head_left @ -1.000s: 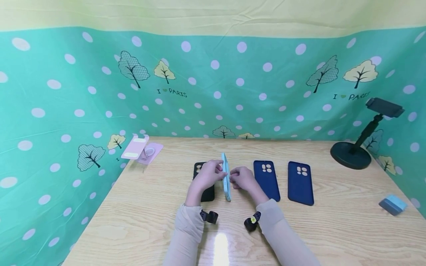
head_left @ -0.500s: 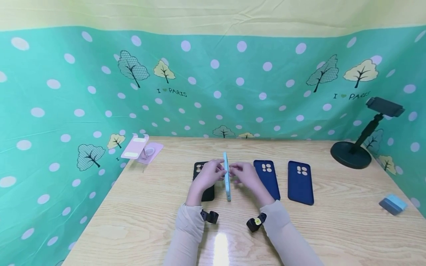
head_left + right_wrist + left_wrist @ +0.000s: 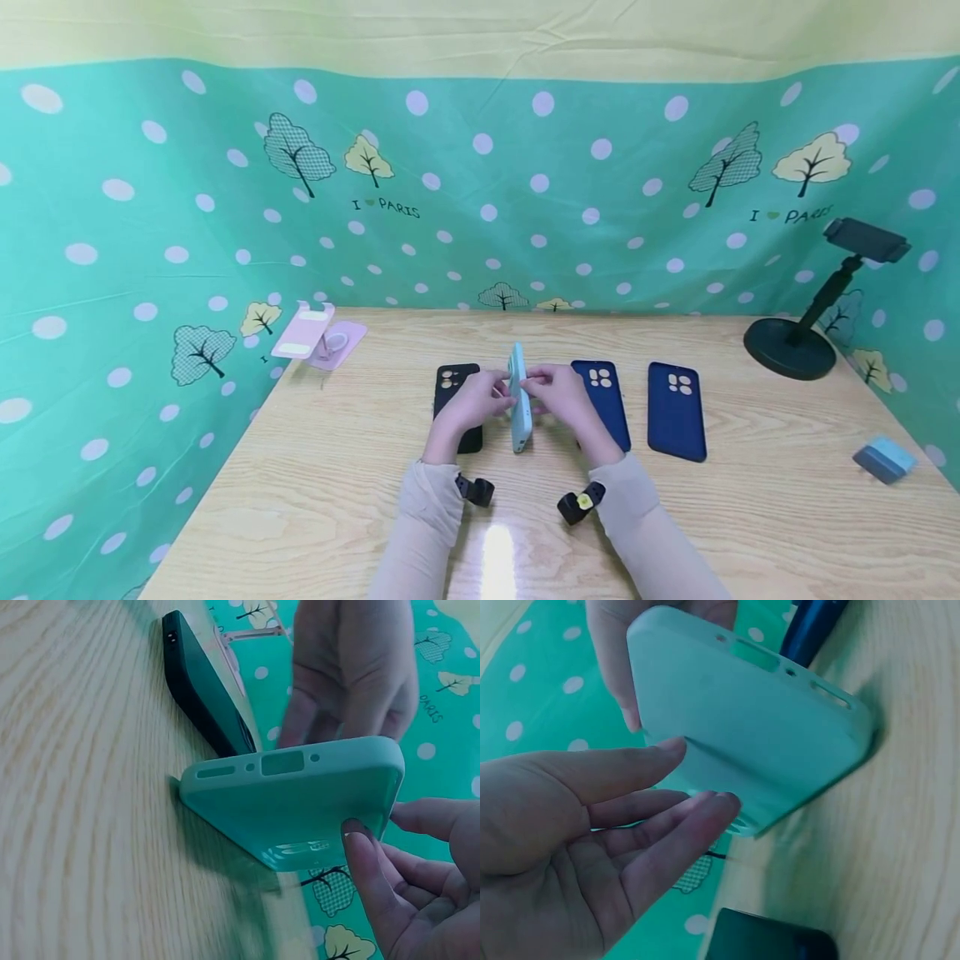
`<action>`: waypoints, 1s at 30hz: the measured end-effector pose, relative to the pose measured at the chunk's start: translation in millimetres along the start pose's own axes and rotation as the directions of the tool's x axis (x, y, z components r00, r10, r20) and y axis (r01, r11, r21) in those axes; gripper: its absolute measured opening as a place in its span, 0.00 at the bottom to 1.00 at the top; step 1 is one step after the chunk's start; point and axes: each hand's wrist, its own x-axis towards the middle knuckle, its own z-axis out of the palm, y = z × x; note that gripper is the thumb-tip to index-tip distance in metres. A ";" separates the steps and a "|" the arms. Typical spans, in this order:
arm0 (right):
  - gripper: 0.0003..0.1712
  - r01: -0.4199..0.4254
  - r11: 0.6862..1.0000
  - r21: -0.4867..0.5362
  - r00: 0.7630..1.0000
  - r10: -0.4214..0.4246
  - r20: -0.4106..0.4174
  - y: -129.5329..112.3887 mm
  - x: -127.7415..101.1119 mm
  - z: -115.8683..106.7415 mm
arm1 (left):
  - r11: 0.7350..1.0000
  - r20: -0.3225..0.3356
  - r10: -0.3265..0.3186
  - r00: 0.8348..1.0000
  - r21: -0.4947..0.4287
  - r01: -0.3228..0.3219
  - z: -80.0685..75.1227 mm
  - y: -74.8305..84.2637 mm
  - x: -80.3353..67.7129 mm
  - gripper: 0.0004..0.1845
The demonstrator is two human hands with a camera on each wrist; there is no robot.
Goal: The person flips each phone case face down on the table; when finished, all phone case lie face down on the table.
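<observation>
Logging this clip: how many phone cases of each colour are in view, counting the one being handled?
Light blue-green phone case: 1
Black phone case: 1
Dark blue phone cases: 2
Total: 4

Mint ph. case (image 3: 521, 427) on edge (inside R)

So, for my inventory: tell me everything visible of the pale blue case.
The pale blue phone case looks like smooth plastic, with rounded corners, cutouts in its near end and camera holes farther off. Its inside looks empty. It is held on edge, on or just above the table. The right hand pinches its upper edge; the left hand is at its back, contact unclear.
</observation>
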 end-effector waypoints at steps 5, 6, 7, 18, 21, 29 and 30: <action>0.17 -0.035 0.999 0.002 0.999 0.035 -0.002 -0.6 -1.7 -4.1 | 0.997 0.025 -0.006 1.000 0.083 0.004 3.8 -5.8 1.5 0.26; 0.18 -0.045 0.999 0.000 0.999 0.045 -0.004 -0.3 -1.7 -5.3 | 0.996 0.030 -0.008 1.000 0.090 0.005 4.6 -6.8 1.9 0.26; 0.18 -0.053 0.999 -0.007 0.999 0.053 -0.008 0.3 -1.8 -6.8 | 0.995 0.033 -0.004 0.999 0.101 0.001 5.3 -7.5 2.3 0.26; 0.17 -0.112 0.987 -0.117 0.994 0.112 -0.001 17.3 3.1 -20.1 | 0.986 0.026 -0.017 1.000 0.165 0.012 8.6 -13.1 5.2 0.09; 0.16 -0.107 0.980 -0.171 0.994 0.108 -0.001 22.0 4.2 -19.6 | 0.982 0.010 -0.028 1.000 0.187 0.025 8.8 -13.8 5.2 0.09; 0.15 -0.089 0.952 -0.294 0.996 0.091 -0.008 32.3 6.8 -13.4 | 0.973 -0.022 -0.064 0.998 0.223 0.067 8.6 -12.4 3.6 0.21; 0.15 -0.090 0.949 -0.302 0.996 0.091 -0.012 32.4 6.7 -12.8 | 0.972 -0.025 -0.064 0.998 0.226 0.068 8.6 -12.3 3.4 0.23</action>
